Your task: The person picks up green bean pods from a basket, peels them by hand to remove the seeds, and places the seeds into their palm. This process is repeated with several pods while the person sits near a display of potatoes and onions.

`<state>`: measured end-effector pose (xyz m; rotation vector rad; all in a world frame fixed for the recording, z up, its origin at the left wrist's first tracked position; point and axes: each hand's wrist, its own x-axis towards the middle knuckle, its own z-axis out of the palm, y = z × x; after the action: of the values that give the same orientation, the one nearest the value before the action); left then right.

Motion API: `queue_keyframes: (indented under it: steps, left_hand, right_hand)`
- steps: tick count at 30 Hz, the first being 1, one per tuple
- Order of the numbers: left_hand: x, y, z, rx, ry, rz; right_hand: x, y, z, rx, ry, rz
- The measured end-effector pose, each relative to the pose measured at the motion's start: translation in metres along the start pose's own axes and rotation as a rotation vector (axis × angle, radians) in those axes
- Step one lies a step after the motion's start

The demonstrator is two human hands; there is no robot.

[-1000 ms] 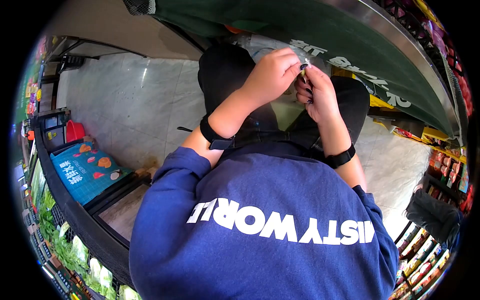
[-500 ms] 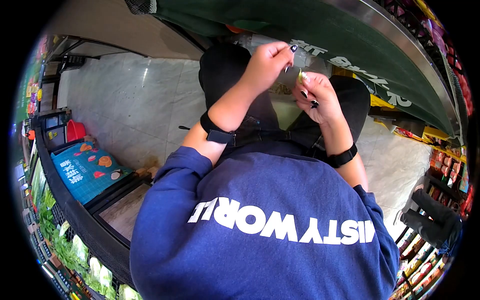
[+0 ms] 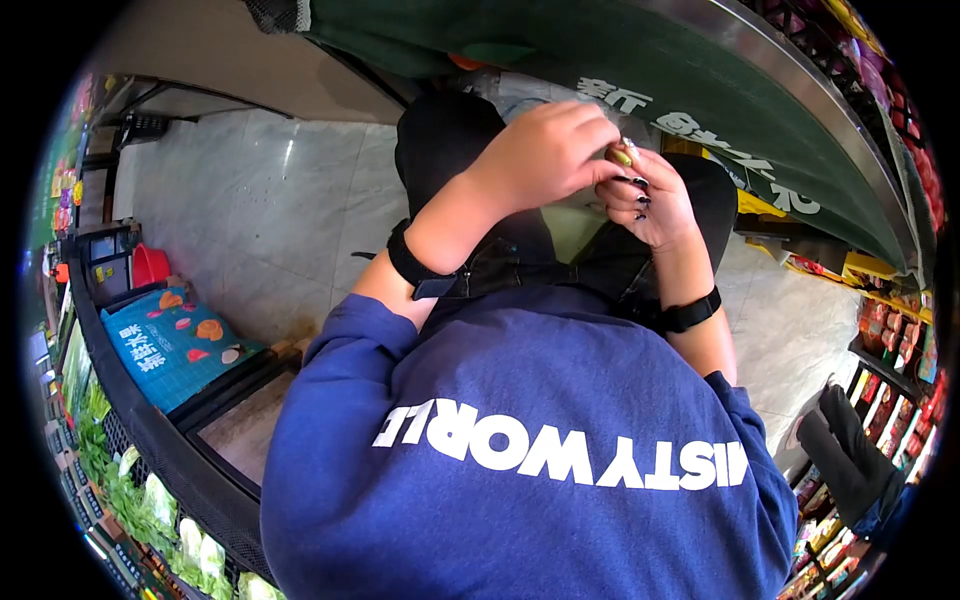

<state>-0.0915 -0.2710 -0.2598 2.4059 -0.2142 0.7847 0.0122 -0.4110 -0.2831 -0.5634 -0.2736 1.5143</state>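
Small yellow-green item [image 3: 618,157] pinched between curled fingers of left hand [image 3: 545,150] and right hand [image 3: 652,195] over lap [image 3: 440,140], likely for fine fingerwork

The yellowish thing [image 3: 620,157] pinched between the left hand [image 3: 545,150] and the right hand [image 3: 655,200] is mostly covered by fingers, too little showing to tell what it is. Only a corner of the clear bag [image 3: 520,92] shows behind them. The picture's rim cuts off the green sign [image 3: 700,90]. The shelf goods [image 3: 900,330] are blurred.
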Motion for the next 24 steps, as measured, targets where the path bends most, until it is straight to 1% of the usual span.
queue_keyframes:
  steps: [1, 3, 4, 5, 6, 7, 9, 11, 13, 17, 19, 20, 22, 24]
  left_hand:
    - [-0.001, 0.001, -0.002, 0.003, 0.003, -0.003]
    - [-0.001, 0.001, -0.006, 0.001, -0.069, 0.014]
    - [-0.001, -0.001, -0.007, 0.025, -0.064, 0.056]
    - [-0.001, -0.002, -0.008, 0.025, -0.065, 0.056]
    - [-0.001, -0.002, -0.007, 0.032, -0.069, 0.038]
    - [-0.001, -0.003, -0.007, 0.039, -0.073, 0.02]
    - [-0.002, -0.001, -0.002, 0.013, -0.05, 0.006]
    - [-0.004, 0.003, -0.001, -0.015, -0.028, -0.009]
    - [-0.002, 0.01, -0.006, -0.01, -0.094, -0.034]
    - [-0.005, 0.007, -0.004, -0.084, -0.103, -0.026]
    - [-0.003, 0.01, -0.009, -0.222, -0.128, -0.104]
    - [-0.004, 0.01, -0.008, -0.223, -0.13, -0.104]
    - [-0.004, 0.01, -0.006, -0.303, -0.045, -0.119]
    - [-0.003, 0.01, -0.003, -0.312, -0.028, -0.088]
  right_hand:
    - [0.0, 0.0, 0.002, -0.021, 0.016, 0.03]
    - [0.002, 0.002, 0.001, -0.041, 0.029, 0.059]
    - [0.003, 0.004, -0.003, -0.072, -0.031, 0.036]
    - [0.003, 0.005, -0.005, -0.103, -0.09, 0.012]
    - [0.003, 0.003, 0.001, -0.125, -0.024, 0.009]
    - [0.003, 0.002, 0.005, -0.125, -0.025, 0.008]
    - [0.001, 0.0, 0.013, -0.286, 0.154, -0.083]
    - [-0.002, 0.0, 0.02, -0.327, 0.174, -0.109]
    - [-0.005, -0.001, 0.021, -0.457, 0.241, -0.12]
    - [-0.007, -0.003, 0.021, -0.528, 0.202, -0.116]
    - [-0.008, -0.006, 0.026, -0.622, 0.213, -0.082]
    - [-0.008, -0.005, 0.031, -0.62, 0.215, -0.083]
    - [-0.007, -0.004, 0.039, -0.801, 0.349, -0.07]
    - [-0.008, -0.005, 0.035, -0.798, 0.311, -0.083]
